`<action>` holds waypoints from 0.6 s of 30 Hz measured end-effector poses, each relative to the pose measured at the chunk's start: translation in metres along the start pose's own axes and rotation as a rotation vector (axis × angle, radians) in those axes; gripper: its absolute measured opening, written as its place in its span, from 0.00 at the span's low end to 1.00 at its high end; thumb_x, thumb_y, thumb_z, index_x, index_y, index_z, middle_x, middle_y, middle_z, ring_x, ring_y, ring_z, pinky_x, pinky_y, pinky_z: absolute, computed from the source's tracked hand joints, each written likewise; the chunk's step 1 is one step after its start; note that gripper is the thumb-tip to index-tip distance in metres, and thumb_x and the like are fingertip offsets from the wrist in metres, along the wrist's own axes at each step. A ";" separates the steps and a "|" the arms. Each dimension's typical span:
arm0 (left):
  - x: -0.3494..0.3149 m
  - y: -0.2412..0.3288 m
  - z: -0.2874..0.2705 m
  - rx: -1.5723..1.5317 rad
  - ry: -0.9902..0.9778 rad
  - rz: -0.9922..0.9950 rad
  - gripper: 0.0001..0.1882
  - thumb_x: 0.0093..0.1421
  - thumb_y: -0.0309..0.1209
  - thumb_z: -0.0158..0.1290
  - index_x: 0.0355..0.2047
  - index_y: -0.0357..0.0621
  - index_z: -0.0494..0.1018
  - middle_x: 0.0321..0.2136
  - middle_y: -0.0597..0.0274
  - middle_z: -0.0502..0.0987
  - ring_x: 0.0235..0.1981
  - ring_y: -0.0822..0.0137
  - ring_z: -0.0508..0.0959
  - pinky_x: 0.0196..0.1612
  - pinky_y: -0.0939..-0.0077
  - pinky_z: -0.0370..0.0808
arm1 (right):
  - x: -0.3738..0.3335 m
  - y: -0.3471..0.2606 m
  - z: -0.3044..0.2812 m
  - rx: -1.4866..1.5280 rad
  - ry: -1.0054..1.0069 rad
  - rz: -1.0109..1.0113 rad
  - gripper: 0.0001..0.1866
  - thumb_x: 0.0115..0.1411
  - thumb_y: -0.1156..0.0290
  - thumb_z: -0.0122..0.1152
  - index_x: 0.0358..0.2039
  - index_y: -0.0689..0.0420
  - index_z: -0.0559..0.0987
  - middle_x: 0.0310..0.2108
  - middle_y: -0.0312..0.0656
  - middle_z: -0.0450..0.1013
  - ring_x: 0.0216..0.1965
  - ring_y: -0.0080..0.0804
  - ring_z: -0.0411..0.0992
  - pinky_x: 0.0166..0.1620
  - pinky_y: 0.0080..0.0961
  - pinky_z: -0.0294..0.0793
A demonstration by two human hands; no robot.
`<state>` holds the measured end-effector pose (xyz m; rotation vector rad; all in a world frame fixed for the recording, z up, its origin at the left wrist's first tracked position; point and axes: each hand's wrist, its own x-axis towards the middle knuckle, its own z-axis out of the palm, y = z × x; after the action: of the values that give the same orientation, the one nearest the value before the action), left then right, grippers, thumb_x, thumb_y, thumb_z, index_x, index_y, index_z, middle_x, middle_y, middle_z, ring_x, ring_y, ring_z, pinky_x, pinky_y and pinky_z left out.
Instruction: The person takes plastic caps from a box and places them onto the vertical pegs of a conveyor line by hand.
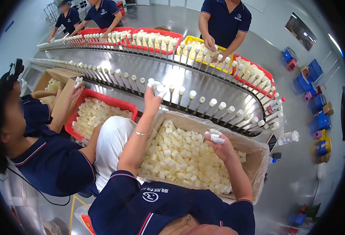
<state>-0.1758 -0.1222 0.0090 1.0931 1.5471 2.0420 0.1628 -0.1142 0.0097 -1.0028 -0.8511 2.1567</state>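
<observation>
My left hand [153,98] is raised at the near row of upright metal rods [190,101], fingers partly bent, with a few short white pieces [162,94] at the fingertips; some seem to be slipped over the tips, though I can't make out each contact. My right hand [222,149] hangs over the big carton [254,172], half curled, with more white pieces across its fingers and thumb side.

I judge that I'm partway through setting these pieces onto the rods: those just right of my left hand have pale tops on them. Whether a piece at my left fingers touches a rod, I can't tell. The next move seems to call for lining a piece up squarely over a rod tip and letting it go there, with the right hand's pieces ready to follow.

The carton in front of me is lined with clear plastic and holds a deep, loose heap of the same pieces, lying every way. To my left, a red basket [132,110] holds another heap, and beyond it a smaller carton [65,74] has some too. Across the line, a yellow basket [232,67] stands among red ones, filled with similar pieces
</observation>
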 end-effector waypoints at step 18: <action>0.023 -0.012 0.082 1.036 -0.453 0.226 0.14 0.49 0.23 0.54 0.36 0.36 0.65 0.23 0.45 0.77 0.28 0.45 0.78 0.32 0.53 0.74 | 0.094 -0.105 -0.006 -2.070 0.479 -0.591 0.17 0.46 0.59 0.69 0.34 0.55 0.79 0.28 0.47 0.73 0.35 0.46 0.71 0.42 0.39 0.67</action>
<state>-0.1313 -0.0487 0.0146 1.9591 2.3027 0.8591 0.1439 0.0208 0.0463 -1.5146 -2.5725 -0.1430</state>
